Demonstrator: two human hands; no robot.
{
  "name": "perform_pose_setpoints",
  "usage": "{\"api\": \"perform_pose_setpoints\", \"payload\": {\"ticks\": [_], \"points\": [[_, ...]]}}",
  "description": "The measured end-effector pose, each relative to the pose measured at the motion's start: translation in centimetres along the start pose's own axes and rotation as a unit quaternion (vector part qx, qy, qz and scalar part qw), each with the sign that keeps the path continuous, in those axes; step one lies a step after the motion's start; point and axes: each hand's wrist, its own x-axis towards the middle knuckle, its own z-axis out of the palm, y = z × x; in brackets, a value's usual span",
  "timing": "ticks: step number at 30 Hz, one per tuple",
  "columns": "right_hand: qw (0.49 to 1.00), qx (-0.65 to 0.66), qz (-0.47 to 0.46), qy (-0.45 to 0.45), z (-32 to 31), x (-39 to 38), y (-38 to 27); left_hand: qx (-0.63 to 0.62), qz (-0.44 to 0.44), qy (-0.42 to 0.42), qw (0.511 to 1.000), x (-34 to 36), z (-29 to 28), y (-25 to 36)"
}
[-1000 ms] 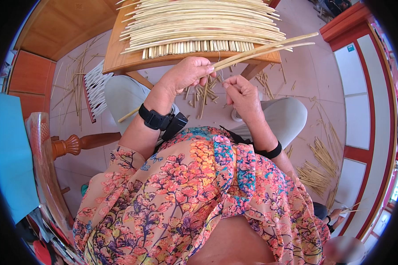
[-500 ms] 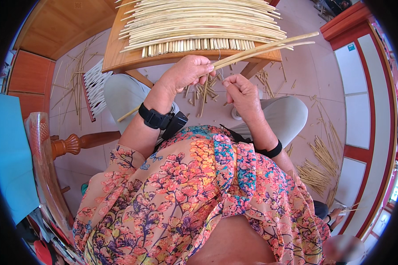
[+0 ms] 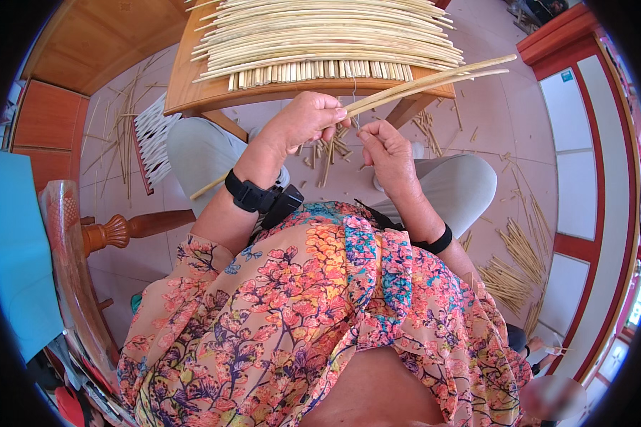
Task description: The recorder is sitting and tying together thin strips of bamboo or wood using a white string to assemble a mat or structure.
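Note:
My left hand (image 3: pixel 310 117) is closed on two long pale sticks (image 3: pixel 420 82) that slant up to the right, with its thumb pressed on them. A thin pale cord or wire (image 3: pixel 355 92) hangs from the bundle of sticks (image 3: pixel 326 32) on the wooden table (image 3: pixel 181 96) and passes behind the held sticks. My right hand (image 3: pixel 384 153), just below and right of the left, pinches this strand between thumb and forefinger, its other fingers curled. A row of short pieces (image 3: pixel 313 73) lies along the bundle's front edge.
Loose sticks (image 3: pixel 513 274) and offcuts lie on the tiled floor. A white slatted piece (image 3: pixel 153 142) leans left of the table. A carved wooden chair (image 3: pixel 110 231) is at my left, white cabinets (image 3: pixel 570 185) at my right. Another person's hand (image 3: pixel 538 345) shows at lower right.
My left hand and the two sticks have shifted very slightly right and down since half a second ago. My right hand keeps its pinch on the strand in nearly the same place.

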Motion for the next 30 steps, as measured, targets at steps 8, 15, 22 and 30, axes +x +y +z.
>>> {"api": "perform_pose_setpoints", "payload": {"ticks": [8,15,22,30], "points": [[1.0,0.007,0.001,-0.002,0.1,-0.1,0.0,0.004,-0.001,0.006,1.0,-0.3,0.1,0.3],[1.0,0.029,-0.006,0.007,0.2,-0.3,0.6,0.04,0.013,0.025,0.999,-0.6,0.9,0.5],[0.998,0.068,-0.001,0.014,0.4,-0.2,0.5,0.104,0.071,0.065,0.99,-0.8,1.7,0.3],[0.995,0.088,0.03,0.024,0.0,0.0,-0.7,0.204,0.143,0.079,0.965,-0.7,2.4,-0.2]]}}
